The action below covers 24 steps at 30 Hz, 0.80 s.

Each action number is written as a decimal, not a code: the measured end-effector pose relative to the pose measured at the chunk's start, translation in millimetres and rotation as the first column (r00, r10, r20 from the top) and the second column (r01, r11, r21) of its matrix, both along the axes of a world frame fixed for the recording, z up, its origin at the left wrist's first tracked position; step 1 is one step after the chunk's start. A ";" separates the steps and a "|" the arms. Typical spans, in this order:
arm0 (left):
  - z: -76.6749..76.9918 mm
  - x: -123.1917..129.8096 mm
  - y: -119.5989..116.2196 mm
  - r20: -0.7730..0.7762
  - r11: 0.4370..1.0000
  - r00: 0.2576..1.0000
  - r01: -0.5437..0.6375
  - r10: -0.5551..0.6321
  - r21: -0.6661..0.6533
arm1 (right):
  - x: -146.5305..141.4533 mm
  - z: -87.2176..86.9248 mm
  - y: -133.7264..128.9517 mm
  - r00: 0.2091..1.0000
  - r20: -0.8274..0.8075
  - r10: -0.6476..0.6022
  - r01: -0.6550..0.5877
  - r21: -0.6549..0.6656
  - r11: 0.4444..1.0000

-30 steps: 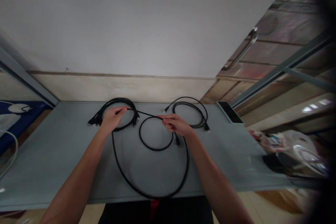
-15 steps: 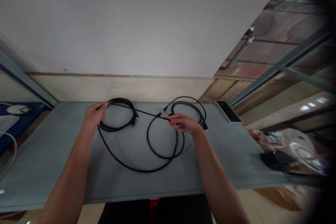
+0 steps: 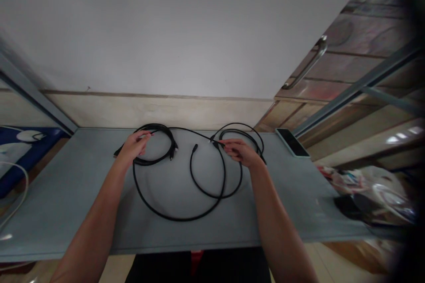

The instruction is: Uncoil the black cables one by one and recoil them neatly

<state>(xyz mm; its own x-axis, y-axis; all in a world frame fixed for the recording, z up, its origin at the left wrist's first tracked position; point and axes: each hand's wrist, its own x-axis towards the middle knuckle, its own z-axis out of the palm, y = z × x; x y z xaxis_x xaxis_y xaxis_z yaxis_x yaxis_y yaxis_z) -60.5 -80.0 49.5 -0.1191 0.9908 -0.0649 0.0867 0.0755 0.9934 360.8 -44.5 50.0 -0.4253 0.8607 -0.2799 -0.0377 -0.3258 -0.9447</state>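
Note:
My left hand (image 3: 135, 147) is closed in a pinch on the black cable, over the left side of a coiled black cable (image 3: 174, 143) with plugs at its right. Between my hands a span of black cable (image 3: 189, 129) bows toward the wall. My right hand (image 3: 242, 152) pinches this cable near a connector, in front of a second, looser coil (image 3: 257, 137). A thicker loop of cable (image 3: 179, 219) lies on the grey table (image 3: 166, 241), its free plug end (image 3: 195, 147) pointing up between the two coils. My fingers partly hide what each pinch holds.
A phone (image 3: 292, 143) lies at the table's back right. Past the right edge are a clear plastic bag of items (image 3: 381, 181) and a black object (image 3: 353, 205). Grey metal posts stand at both sides, and a white wall (image 3: 166, 31) rises behind.
My left hand has moved right, closer to my right hand. The cable between them has gone from straight to bowed. The plug end now lies apart from the neighbouring connector.

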 end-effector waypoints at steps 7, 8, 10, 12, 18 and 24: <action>1.8 27.7 -3.9 -0.470 0.972 0.878 0.181 -0.092 0.148 | -11.7 0.8 -4.9 0.978 0.088 0.191 -0.185 -0.072 0.980; 0.6 34.1 -5.1 -0.500 0.960 0.858 0.228 -0.120 0.161 | -13.9 0.6 -5.6 0.973 0.098 0.208 -0.201 -0.075 0.977; -2.5 48.3 -8.6 -0.537 0.931 0.821 0.326 -0.194 0.162 | -19.5 -0.8 -7.0 0.966 0.116 0.232 -0.224 -0.072 0.972; -5.2 62.7 -13.3 -0.567 0.905 0.784 0.398 -0.252 0.148 | -26.8 -4.2 -8.5 0.961 0.132 0.245 -0.239 -0.057 0.969; -3.3 79.6 -21.3 -0.649 0.907 0.748 0.358 -0.134 0.224 | -42.5 -15.3 -9.9 0.968 0.102 0.230 -0.231 0.005 0.973; -2.5 52.0 -6.6 -0.576 0.956 0.814 0.109 0.071 0.272 | -31.2 -8.1 -6.3 0.989 0.041 0.145 -0.147 0.048 0.988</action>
<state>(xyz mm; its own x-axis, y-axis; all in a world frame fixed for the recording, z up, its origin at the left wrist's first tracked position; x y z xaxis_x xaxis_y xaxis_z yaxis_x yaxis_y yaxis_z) -8.5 -86.7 47.0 -0.0263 0.9572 0.2884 0.6452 -0.2041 0.7362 329.6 -50.9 41.9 -0.5373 0.8036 -0.2559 0.0424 -0.2772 -0.9599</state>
